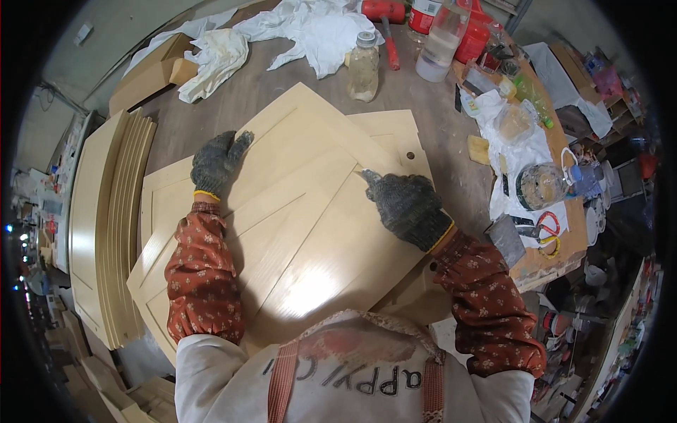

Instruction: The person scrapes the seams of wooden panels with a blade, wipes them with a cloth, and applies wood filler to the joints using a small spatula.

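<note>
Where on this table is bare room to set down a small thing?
One bare strip lies between the pale panels and the yellowish block; another patch between the left hand and the brown cardboard. Crowded: the right side, with jars on a white sheet, and the far side, with white rags and a mallet.

Bare tabletop [259,92] stretches beyond the panel [296,236] — a jar [364,74] blocks part.

A head-worn fisheye looks steeply down, close above the panel [310,225]. Its wide view takes in the table [416,95], straight edges bending toward the rim.
</note>
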The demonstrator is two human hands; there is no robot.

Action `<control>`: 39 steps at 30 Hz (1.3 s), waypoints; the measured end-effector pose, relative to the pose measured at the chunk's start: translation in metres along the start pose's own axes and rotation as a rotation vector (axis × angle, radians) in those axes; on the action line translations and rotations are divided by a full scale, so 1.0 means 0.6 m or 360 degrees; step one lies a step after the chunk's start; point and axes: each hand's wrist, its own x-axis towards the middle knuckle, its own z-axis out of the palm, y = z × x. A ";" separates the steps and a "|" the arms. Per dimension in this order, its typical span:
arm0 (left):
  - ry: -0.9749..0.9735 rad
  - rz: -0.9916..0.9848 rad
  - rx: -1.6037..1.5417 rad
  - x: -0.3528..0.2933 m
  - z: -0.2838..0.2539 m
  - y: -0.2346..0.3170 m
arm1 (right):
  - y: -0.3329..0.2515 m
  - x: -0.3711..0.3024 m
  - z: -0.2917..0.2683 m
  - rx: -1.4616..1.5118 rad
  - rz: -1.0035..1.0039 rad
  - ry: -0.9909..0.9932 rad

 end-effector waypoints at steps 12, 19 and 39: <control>-0.0065 -0.0013 0.0004 0.004 0.008 -0.014 | -0.011 -0.008 0.009 -0.0041 -0.0159 0.0197; -0.0060 -0.0015 -0.0020 0.001 0.001 -0.006 | -0.031 -0.022 0.017 -0.0649 0.0046 -0.0164; -0.0056 -0.0086 -0.0135 -0.004 0.012 -0.034 | -0.051 0.002 -0.004 -0.0829 -0.0034 -0.0097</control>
